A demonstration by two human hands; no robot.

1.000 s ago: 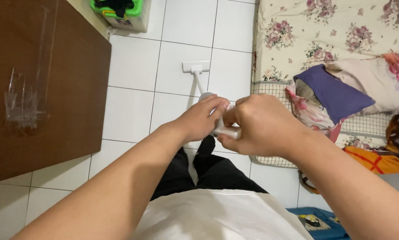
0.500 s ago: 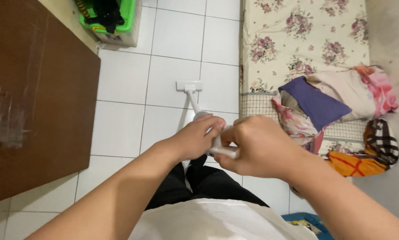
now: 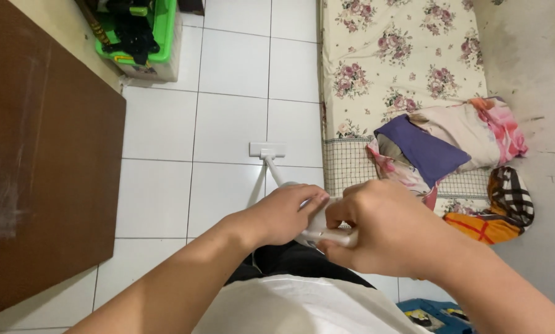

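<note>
White tiled floor (image 3: 228,124) filling most of the room below, with a brown wooden tabletop (image 3: 49,173) running down the left edge and a floral mattress (image 3: 395,55) lying flat on the floor at the right. Sitting against the wall beyond the tabletop's far corner: a green storage box (image 3: 144,37) stuffed with dark items. Lying bunched on the mattress's near end, apparently dropped rather than folded: a heap of clothes (image 3: 444,148), among them a purple cloth and a pink flowered piece, with a checked and an orange cloth spilling toward the grey floor beside it.

Standing nearly upright between tabletop and mattress: a slim white stick vacuum (image 3: 271,167), its flat head resting on the tiles well ahead of the black trousers, its tube slanting back up toward the body so that the top end is coming to chest height, within easy reach of both hands.

Wrapping over the upper body of the vacuum from the left: left hand (image 3: 287,216), fingers curled closed around it, seemingly steadying the machine. Closing on the white handle end from the right: right hand (image 3: 382,232), grip shut tight around the part, thumb and forefinger pinching near where the two hands are meeting, probably working at a joint or catch hidden beneath the fingers. Peeking in at the bottom right corner: a blue tray (image 3: 432,312).
</note>
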